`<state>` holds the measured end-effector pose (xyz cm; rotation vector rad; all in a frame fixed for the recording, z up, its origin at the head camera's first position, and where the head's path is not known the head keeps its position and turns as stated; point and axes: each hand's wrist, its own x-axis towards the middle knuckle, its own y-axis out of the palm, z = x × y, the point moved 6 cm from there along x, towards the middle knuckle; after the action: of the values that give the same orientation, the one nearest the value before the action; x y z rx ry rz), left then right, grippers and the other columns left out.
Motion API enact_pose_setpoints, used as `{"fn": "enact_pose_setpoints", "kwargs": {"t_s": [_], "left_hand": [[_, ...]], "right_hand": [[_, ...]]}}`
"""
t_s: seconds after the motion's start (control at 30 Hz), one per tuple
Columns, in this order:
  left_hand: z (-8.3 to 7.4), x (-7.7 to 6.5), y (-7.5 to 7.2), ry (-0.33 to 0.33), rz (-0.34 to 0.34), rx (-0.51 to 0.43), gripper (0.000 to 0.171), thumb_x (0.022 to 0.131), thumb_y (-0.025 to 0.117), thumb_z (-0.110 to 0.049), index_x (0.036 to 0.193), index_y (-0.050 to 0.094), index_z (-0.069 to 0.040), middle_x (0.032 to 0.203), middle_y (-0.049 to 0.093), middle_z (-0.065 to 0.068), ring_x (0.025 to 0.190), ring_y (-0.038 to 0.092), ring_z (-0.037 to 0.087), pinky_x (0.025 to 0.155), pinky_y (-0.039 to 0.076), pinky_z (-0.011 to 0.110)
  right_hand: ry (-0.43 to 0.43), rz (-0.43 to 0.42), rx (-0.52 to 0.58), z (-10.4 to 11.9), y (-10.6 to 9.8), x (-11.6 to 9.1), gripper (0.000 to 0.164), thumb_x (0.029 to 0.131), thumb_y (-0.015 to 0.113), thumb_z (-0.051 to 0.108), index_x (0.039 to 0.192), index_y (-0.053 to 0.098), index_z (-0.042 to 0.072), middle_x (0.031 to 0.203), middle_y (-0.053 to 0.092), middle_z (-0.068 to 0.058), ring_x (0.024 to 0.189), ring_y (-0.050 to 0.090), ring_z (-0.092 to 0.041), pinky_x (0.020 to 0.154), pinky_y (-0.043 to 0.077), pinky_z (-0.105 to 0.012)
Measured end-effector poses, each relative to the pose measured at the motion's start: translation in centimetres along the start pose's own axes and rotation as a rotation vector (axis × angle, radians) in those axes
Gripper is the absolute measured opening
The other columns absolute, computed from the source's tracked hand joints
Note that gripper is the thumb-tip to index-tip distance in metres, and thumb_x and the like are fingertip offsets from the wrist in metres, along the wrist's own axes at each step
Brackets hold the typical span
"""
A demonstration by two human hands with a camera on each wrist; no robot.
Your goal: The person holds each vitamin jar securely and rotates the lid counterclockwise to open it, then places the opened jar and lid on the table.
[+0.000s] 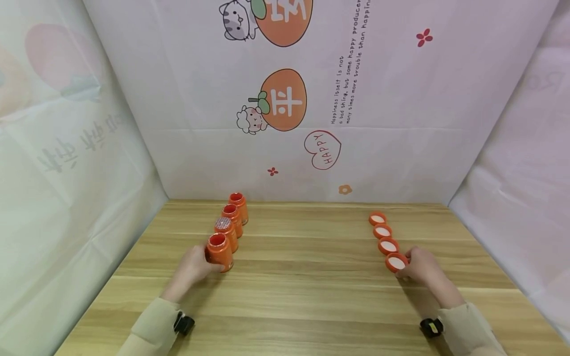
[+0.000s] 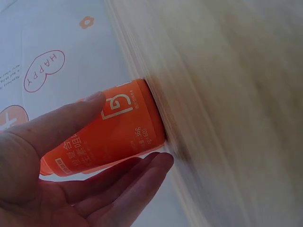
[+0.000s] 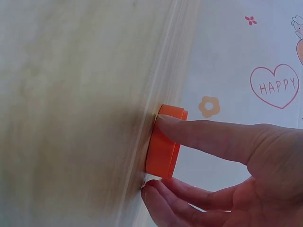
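Note:
My left hand (image 1: pixel 194 267) is at the nearest orange jar (image 1: pixel 220 253), which stands upright without a lid. Thumb and fingers lie on opposite sides of it, and the thumb presses on its printed label (image 2: pixel 116 105). On the right, my right hand (image 1: pixel 418 267) holds the nearest orange lid (image 1: pixel 396 263) between thumb and fingers. That lid lies flat on the table with its white inner face up. In the right wrist view the thumb sits on the side wall of the lid (image 3: pixel 163 153), the fingers curving round its other edge.
More orange jars stand in a slanting row behind the first; one jar (image 1: pixel 224 225) has a silvery top, the others show open mouths. Several lids (image 1: pixel 382 231) form a matching row. The wooden table (image 1: pixel 307 277) ends at a printed white backdrop (image 1: pixel 200 148).

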<state>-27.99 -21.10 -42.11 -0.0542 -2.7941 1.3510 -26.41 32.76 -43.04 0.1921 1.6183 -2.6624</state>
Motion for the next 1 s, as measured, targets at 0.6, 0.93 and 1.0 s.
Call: {"fn": "enact_pose_setpoints", "kwargs": {"t_s": [0.6, 0.93, 1.0], "left_hand": [[-0.3, -2.1, -0.3, 0.018, -0.009, 0.198, 0.015, 0.075, 0.076, -0.02, 0.077, 0.068, -0.007, 0.069, 0.062, 0.001, 0.062, 0.05, 0.015, 0.055, 0.04, 0.029], [-1.3, -3.4, 0.3, 0.071, 0.022, 0.275, 0.006, 0.078, 0.071, -0.021, 0.078, 0.071, -0.014, 0.075, 0.066, -0.001, 0.064, 0.052, 0.013, 0.058, 0.042, 0.032], [-1.6, -3.6, 0.6, 0.074, 0.037, 0.269, 0.008, 0.079, 0.07, -0.021, 0.081, 0.072, -0.013, 0.08, 0.068, 0.0, 0.066, 0.055, 0.012, 0.06, 0.045, 0.033]], "right_hand": [[0.008, 0.058, -0.089, 0.3, 0.1, -2.7, 0.032, 0.076, 0.074, 0.032, 0.067, 0.056, 0.008, 0.062, 0.047, -0.001, 0.059, 0.042, -0.016, 0.052, 0.032, -0.029], [-0.013, 0.079, -0.123, 1.0, 0.6, -3.8, 0.041, 0.081, 0.069, 0.04, 0.057, 0.049, 0.013, 0.054, 0.036, 0.004, 0.052, 0.033, -0.01, 0.049, 0.027, -0.025], [-0.02, 0.082, -0.131, 1.2, 0.7, -3.9, 0.04, 0.082, 0.068, 0.041, 0.06, 0.052, 0.012, 0.055, 0.038, 0.003, 0.053, 0.034, -0.011, 0.049, 0.027, -0.026]]}}
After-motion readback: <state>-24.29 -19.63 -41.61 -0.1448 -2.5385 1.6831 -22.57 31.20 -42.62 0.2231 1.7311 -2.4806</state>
